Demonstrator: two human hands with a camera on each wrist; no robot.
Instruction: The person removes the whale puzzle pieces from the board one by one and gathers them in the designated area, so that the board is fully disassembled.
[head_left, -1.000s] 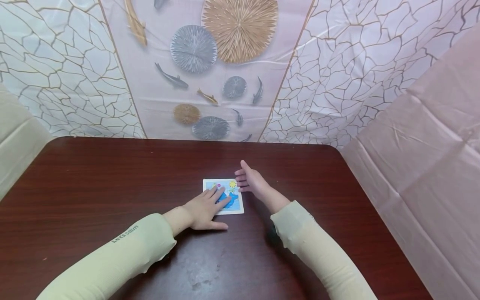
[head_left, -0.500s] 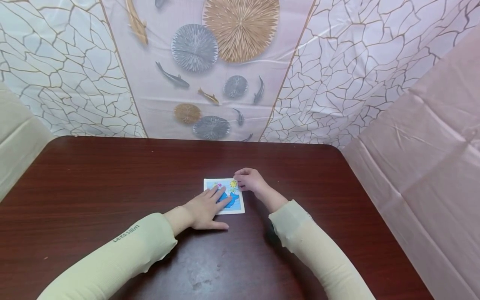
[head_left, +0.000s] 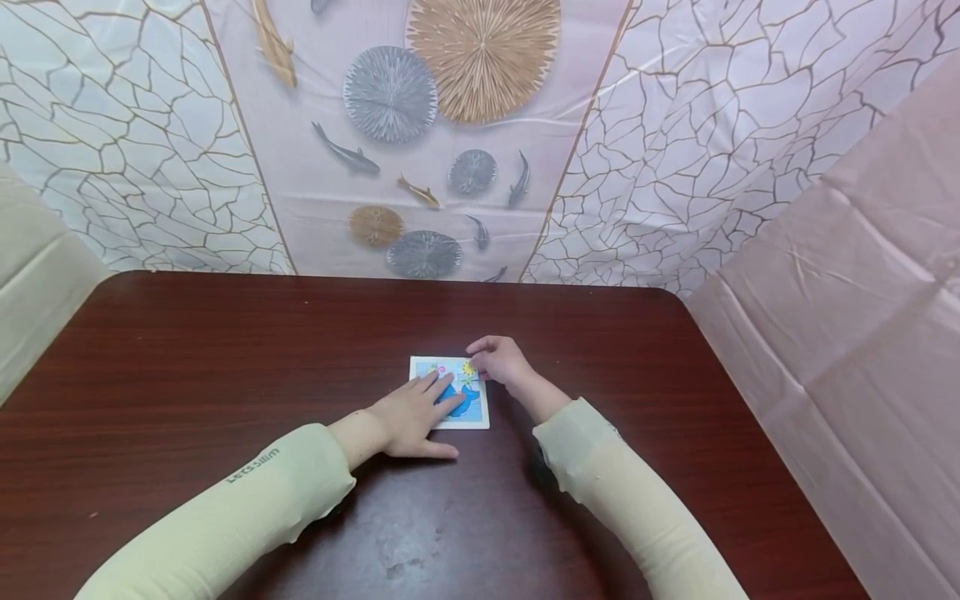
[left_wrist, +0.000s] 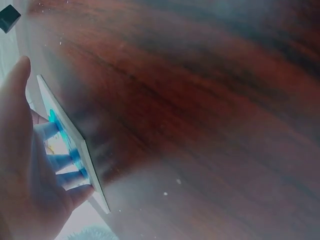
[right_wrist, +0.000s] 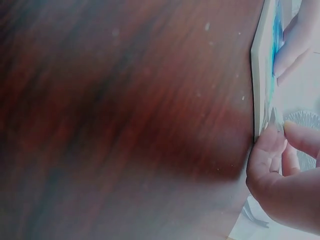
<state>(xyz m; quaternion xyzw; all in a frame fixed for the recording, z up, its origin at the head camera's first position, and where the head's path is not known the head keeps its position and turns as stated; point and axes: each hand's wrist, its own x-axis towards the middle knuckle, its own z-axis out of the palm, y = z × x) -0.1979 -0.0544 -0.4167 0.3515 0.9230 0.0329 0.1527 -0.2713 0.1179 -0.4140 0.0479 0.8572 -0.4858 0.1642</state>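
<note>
A small square picture puzzle [head_left: 473,418] with a white border, a blue whale and a yellow sun lies on the dark wooden table. My left hand [head_left: 411,417] rests on its left part with fingers spread, covering much of the whale; the thumb points right, off the near edge. At the far right corner my right hand [head_left: 504,364] has its fingers curled, with thumb and fingertips pinching the sun puzzle piece [head_left: 468,369]. In the right wrist view the fingertips [right_wrist: 270,137] meet at the puzzle's edge, around a thin pale bit that sticks up.
The reddish-brown table [head_left: 225,350] stretches out on all sides of the puzzle. A patterned cloth [head_left: 420,167] hangs behind the far table edge, and plain pale cloth [head_left: 847,275] closes off the right side.
My right hand, earlier held open beside the puzzle with the thumb up, has lowered and curled its fingers onto the sun corner. The left hand stays in place on the puzzle.
</note>
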